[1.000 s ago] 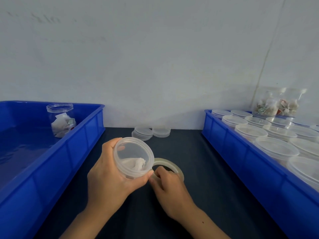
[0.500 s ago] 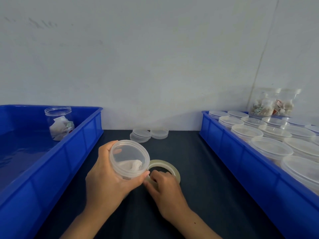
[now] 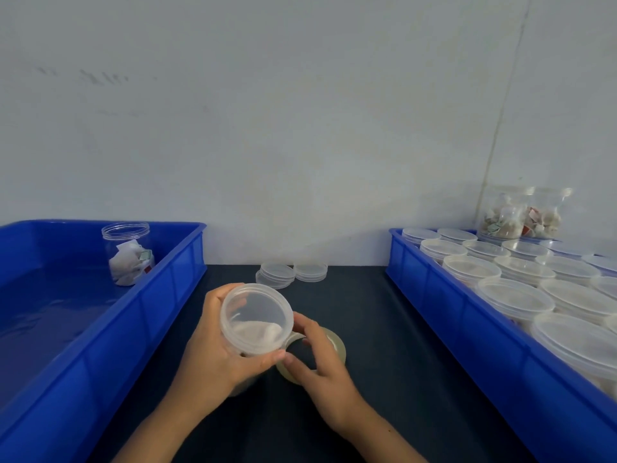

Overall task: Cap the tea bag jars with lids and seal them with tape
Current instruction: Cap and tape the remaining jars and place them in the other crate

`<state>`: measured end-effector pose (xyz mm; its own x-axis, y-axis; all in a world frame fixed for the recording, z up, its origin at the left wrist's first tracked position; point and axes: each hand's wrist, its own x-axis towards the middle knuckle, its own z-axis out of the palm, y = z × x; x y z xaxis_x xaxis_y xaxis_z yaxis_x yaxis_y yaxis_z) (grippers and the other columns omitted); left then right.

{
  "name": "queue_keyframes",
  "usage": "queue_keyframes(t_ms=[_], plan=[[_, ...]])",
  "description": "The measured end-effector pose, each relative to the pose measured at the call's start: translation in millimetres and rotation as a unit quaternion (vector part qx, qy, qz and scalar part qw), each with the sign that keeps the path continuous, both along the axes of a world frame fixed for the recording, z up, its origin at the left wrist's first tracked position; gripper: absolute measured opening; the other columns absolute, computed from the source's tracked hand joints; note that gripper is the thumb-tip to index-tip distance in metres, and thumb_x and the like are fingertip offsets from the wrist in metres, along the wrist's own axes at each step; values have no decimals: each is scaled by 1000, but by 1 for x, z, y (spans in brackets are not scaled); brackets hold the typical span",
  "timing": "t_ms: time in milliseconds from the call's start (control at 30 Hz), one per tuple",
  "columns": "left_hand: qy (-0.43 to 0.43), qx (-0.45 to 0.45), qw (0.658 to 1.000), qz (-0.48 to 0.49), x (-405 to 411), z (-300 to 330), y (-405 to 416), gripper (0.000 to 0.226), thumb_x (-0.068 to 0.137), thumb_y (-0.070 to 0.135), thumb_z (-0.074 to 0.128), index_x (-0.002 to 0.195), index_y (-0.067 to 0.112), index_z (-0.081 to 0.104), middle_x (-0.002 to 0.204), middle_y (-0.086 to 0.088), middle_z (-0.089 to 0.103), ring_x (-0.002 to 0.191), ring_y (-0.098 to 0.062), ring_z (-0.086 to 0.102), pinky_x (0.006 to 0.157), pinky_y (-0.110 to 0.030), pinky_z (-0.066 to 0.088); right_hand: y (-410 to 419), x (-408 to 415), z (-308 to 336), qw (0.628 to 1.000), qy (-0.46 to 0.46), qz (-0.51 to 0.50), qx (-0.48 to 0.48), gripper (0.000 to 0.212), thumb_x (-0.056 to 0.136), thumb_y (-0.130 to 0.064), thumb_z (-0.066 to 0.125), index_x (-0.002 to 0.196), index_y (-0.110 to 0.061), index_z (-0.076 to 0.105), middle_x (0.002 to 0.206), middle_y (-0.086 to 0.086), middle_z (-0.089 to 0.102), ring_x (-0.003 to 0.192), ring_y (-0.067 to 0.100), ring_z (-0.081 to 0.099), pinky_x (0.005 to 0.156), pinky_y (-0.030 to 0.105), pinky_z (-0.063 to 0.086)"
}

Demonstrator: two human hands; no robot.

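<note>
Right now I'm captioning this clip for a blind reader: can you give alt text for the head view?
A left hand grips a lidded clear jar of tea bags while the right hand rests on a tape roll on a dark table. Blue bins flank them: the left bin holds one open jar, the right bin many capped jars.

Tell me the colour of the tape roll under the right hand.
Pale yellowish, translucent tape roll, seen in the head view.

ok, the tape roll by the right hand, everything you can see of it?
The tape roll is a ring of clear, yellowish tape, lying flat on the dark mat, just right of the capped jar. The right hand lies over it, fingers on its rim, hiding much of it. Whether a strip is pulled free cannot be told.
</note>
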<state>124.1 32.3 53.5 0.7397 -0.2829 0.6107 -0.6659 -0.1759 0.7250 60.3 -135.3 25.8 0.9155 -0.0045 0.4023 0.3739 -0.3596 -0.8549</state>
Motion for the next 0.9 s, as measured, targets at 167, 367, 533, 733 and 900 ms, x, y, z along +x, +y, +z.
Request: queue_keyframes(t_ms=[167,367,533,733,900], plan=[[15,-10,999,-30,-5,0,5,93,41,72,83,121,48,42,124,29,51,118,4,50,87,-22,46,3,-8,10,998,8,61,23,56,92,-43,61,143,-42,38,141,-25,45,133,-4,38,106,24,40],[66,-81,991,-79,-14,10,-2,103,33,63,87,120,24,48,113,20,62,108,-1,59,81,-8,47,11,-9,22,991,-32,86,100,62,91,-31,60,148,-21,37,145,-1,49,136,18,43,112,39,37],[101,-121,983,-98,-25,14,-16,109,28,77,80,117,21,50,106,6,68,101,-2,64,79,-11,49,19,-11,28,976,-47,96,191,50,96,-33,55,141,-14,45,135,3,59,128,18,53,100,22,44],[139,-142,974,-105,-28,13,-20,115,24,79,79,117,17,51,108,0,66,100,-4,65,77,-13,51,21,-10,23,968,-9,86,236,45,99,-41,42,139,-22,49,133,2,60,128,18,53,107,28,43],[153,-146,972,-99,-29,14,-22,115,21,80,78,114,17,51,105,0,66,96,-1,65,74,-10,50,25,-14,24,971,-16,73,229,58,94,-56,47,140,-20,46,135,1,59,129,15,51,105,24,42]])
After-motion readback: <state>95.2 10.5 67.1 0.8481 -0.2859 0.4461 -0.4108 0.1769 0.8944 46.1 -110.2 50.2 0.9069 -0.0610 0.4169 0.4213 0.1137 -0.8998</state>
